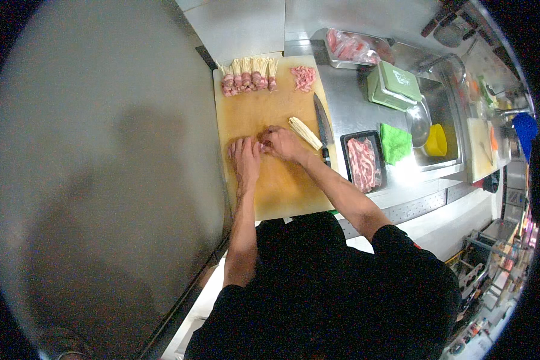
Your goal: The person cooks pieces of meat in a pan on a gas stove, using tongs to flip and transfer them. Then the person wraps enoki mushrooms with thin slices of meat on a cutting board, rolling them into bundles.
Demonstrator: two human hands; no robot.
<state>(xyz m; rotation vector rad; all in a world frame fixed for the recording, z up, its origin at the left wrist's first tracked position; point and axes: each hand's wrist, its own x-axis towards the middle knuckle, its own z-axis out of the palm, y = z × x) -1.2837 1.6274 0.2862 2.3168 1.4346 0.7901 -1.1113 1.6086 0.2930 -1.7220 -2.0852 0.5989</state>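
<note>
On the cutting board: both hands on a meat roll

At the board's middle, L hand lies flat, fingers down, touching a small pink meat roll. R hand is curled, its grip closed on the same roll from the other side. Just beside R hand lies a pale mushroom bundle, w/ a knife along the board's right edge. At the far edge: a row of finished meat-wrapped bundles and a small heap of meat pieces. On the steel worktop to the right, a black tray of sliced meat, near a green cloth
</note>
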